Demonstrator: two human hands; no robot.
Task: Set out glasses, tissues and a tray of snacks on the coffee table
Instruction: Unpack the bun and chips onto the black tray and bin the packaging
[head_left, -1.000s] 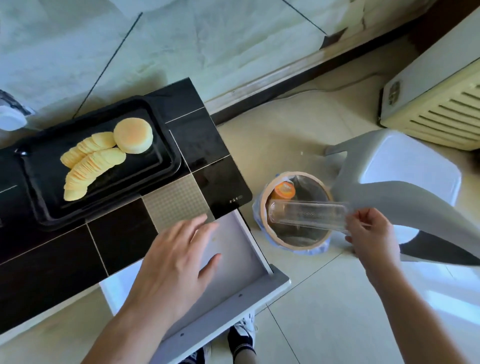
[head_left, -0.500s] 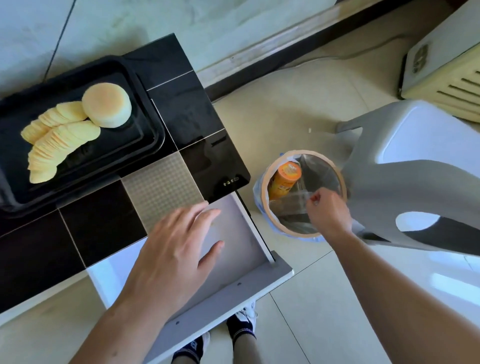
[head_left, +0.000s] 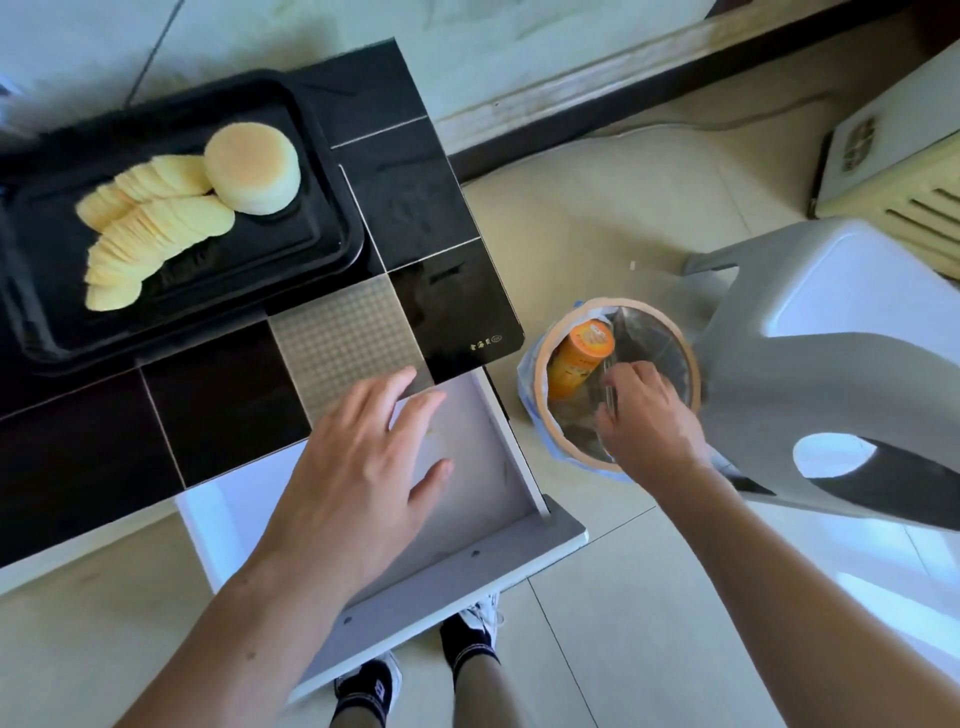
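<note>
A black tray (head_left: 332, 218) lies on the black tiled coffee table (head_left: 218, 405); it holds a fanned row of pale chips (head_left: 150, 234) and a round cake (head_left: 253, 171). My left hand (head_left: 363, 457) hovers with spread fingers over the open white drawer (head_left: 467, 561) under the table's edge. My right hand (head_left: 649, 421) reaches into the mouth of the waste bin (head_left: 680, 338), its fingers curled round a clear plastic sleeve (head_left: 609, 397) that is mostly hidden. An orange snack can (head_left: 579, 356) leans inside the bin.
A grey plastic stool (head_left: 841, 332) stands right beside the bin. A cream heater (head_left: 893, 171) sits at the far right by the wall. My feet (head_left: 472, 634) are under the drawer front.
My right hand has lowered the clear sleeve from above the bin down into it. The left hand has stayed over the drawer. The view has shifted slightly.
</note>
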